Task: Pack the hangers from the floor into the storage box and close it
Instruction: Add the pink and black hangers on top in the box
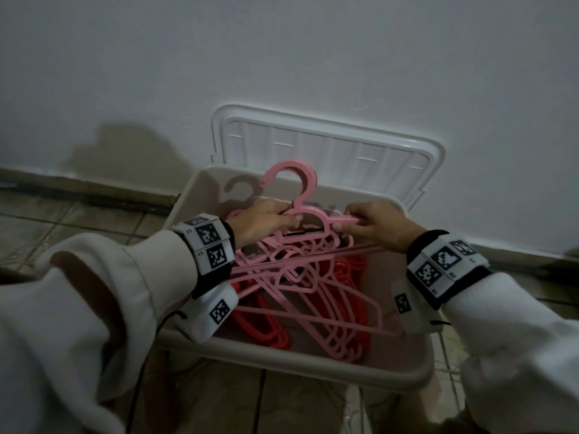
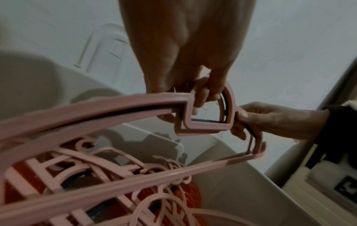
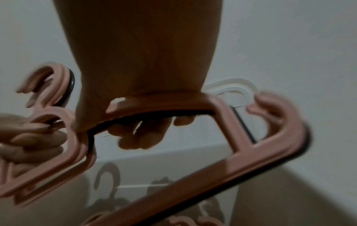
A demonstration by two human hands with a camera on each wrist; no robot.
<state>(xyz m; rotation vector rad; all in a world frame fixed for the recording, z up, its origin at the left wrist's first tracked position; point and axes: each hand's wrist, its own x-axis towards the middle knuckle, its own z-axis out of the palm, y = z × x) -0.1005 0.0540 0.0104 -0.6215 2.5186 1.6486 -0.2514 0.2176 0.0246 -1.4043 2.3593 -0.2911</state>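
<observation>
Both hands over the open storage box [image 1: 404, 375], which stands on the tiled floor [image 1: 94, 220] against the wall [image 1: 282, 57]. White lid [image 1: 329, 142] off, leaning upright on the wall behind the box's far rim. Left hand [image 1: 261, 221] grips a small bundle of pink hangers [image 1: 308, 211] near the neck, fingers curled through the inner loop below the hook; left wrist view shows fingertips [image 2: 201, 97] wrapped round the pink bar. Right hand [image 1: 374, 223] pinches the same bundle on its right shoulder arm, thumb and fingers closed on it. Bundle held above the far half of the box, hook up and towards the wall, throwing a hook shadow on the box's inner far wall. A dark edge shows between the pink ones; cannot tell how many hangers are in the bundle. Below, inside the box: a loose heap of more pink hangers [image 1: 329, 292] lying crosswise, red hangers [image 1: 266, 327] under them towards the near left corner and right side. Wrist bands with black-and-white markers over white sleeves.
</observation>
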